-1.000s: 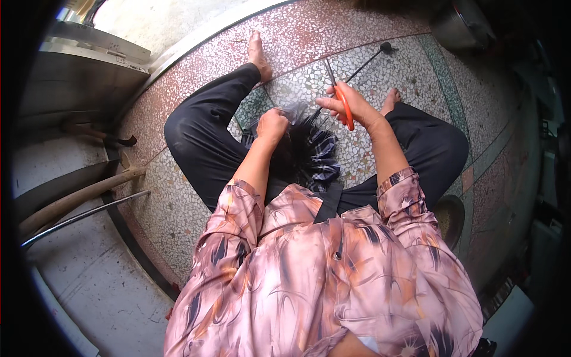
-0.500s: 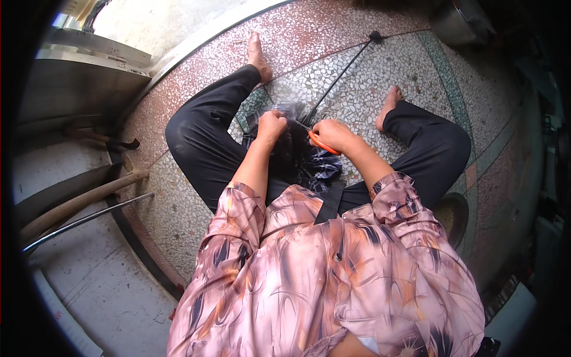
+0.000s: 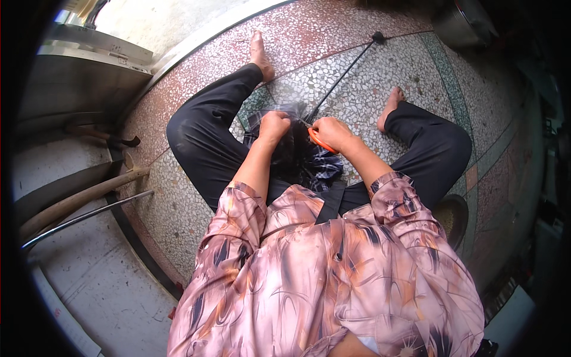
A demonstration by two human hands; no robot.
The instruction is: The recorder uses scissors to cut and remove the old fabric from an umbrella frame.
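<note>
I sit with bent legs around a dark plaid fabric bundle, which looks like a collapsed umbrella, with a grey sheer layer at its top. A thin black rod runs from it to a dark knob on the floor. My left hand is closed on the bundle's upper part. My right hand grips orange-handled scissors, their blades pointing left into the bundle beside my left hand; the blade tips are too small to make out.
At the left are a metal panel, a dark hooked tool, a wooden pole and a metal bar. A metal bucket stands at the top right, a round basin beside my right thigh, on the terrazzo floor.
My right hand has swung down and left from raised scissors to the bundle beside my left hand. The rod's knob has shifted slightly left. Little differs from half a second ago.
</note>
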